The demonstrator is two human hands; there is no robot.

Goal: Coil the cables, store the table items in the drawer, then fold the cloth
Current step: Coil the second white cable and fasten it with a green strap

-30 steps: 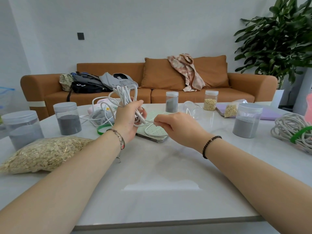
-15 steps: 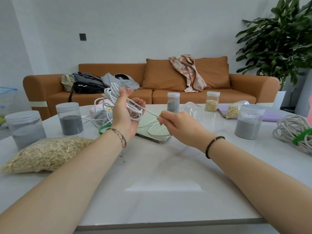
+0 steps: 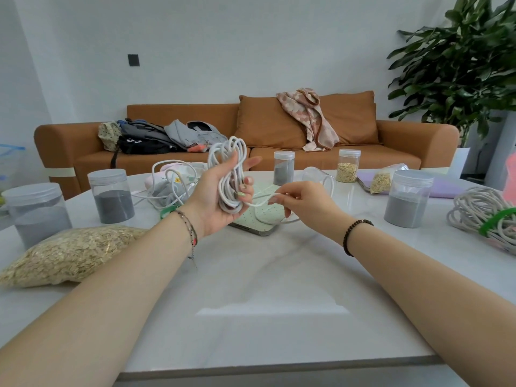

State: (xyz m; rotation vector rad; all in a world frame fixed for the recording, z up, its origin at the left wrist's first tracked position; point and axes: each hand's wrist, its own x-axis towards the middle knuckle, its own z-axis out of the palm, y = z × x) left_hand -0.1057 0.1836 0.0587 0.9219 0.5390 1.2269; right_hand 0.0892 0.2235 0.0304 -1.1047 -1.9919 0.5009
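My left hand is raised palm-up above the white table with a bundle of white cable looped through it. My right hand pinches the loose end of that same cable just right of the bundle. Below them lies a green dotted phone. More loose white cable lies tangled behind my left hand over a pink and white item. A coiled grey rope with a green tie sits at the right edge.
Jars of grey powder stand around, another at far left. A bag of oats lies at left, an oat jar and a small oat bag at back right. An orange sofa is behind.
My left hand turned palm-up and opened out, lifting the cable bundle higher. My right hand shifted slightly right, still pinching the cable end.
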